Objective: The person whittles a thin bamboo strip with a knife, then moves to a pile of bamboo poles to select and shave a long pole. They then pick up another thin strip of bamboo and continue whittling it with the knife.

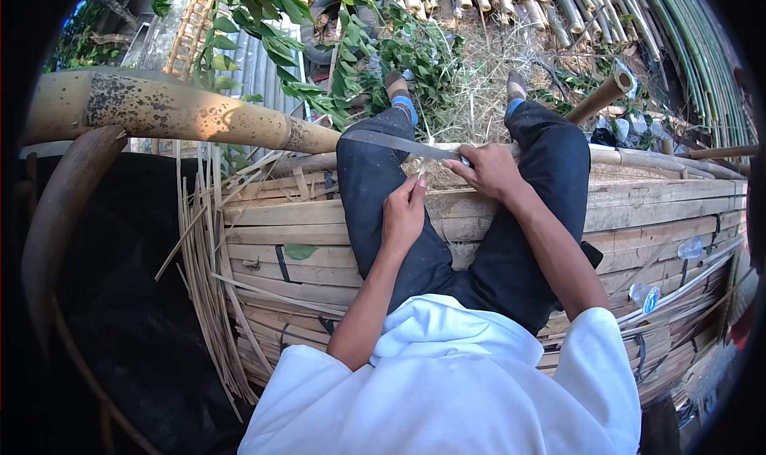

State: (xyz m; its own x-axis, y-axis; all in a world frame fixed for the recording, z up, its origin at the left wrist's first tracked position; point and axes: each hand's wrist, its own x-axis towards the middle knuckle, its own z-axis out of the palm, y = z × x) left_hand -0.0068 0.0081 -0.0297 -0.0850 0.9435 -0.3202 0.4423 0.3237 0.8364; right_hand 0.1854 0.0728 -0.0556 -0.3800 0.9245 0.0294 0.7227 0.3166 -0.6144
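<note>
My right hand (492, 171) is closed round the handle of a long knife (396, 143), whose blade points left across my thighs. Pinched between the thumb and fingers of my left hand (404, 214) is a thin pale bamboo strip (423, 168), its upper part crossing the blade in this view. The knife's handle is mostly hidden inside my right fist. I sit with knees apart on stacked bamboo slats (287, 234), and both hands are between my legs. Pale shavings (487, 80) litter the ground around my feet.
A thick bamboo pole (199, 112) reaches in from the left at knee height. Long thin strips (209, 287) hang over the slats at left. Clear plastic cups (645, 297) lie at right. Cut bamboo poles (582, 8) and leafy branches (423, 76) are ahead.
</note>
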